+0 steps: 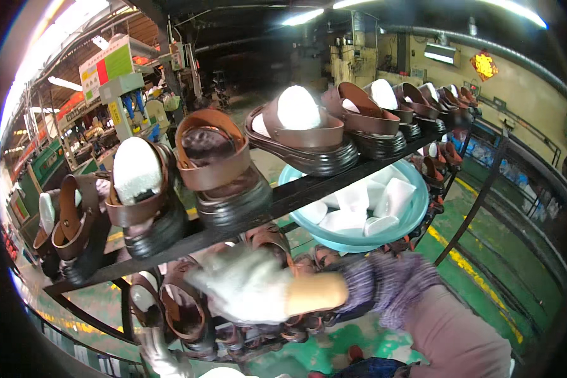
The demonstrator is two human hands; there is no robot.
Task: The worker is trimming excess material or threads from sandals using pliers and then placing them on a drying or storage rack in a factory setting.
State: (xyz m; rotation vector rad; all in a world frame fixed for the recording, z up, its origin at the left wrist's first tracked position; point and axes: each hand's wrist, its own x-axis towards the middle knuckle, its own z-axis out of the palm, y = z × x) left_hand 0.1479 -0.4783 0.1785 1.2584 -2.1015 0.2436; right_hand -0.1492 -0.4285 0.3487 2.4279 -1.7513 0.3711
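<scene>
My right hand [242,286] wears a white glove and reaches left below the upper bar of a shoe rack; motion smears its fingers, so its grip is hidden. My left hand [160,356], also gloved in white, is low at the left near a lower-row brown shoe [186,309], its fingers stretched out. Brown strapped shoes line the upper bar [164,242]. White stuffing [137,170] fills one of them, while the neighbouring shoe [213,167] shows a dark inside. A white shape [227,373] at the bottom edge cannot be made out.
Behind the rack bar, a light-blue basin [422,211] holds several white stuffing pieces [353,198]. More shoes [441,101] run back to the right. A dark metal frame [475,201] stands right, over a green floor [479,252] with yellow lines. Machinery [126,94] stands far left.
</scene>
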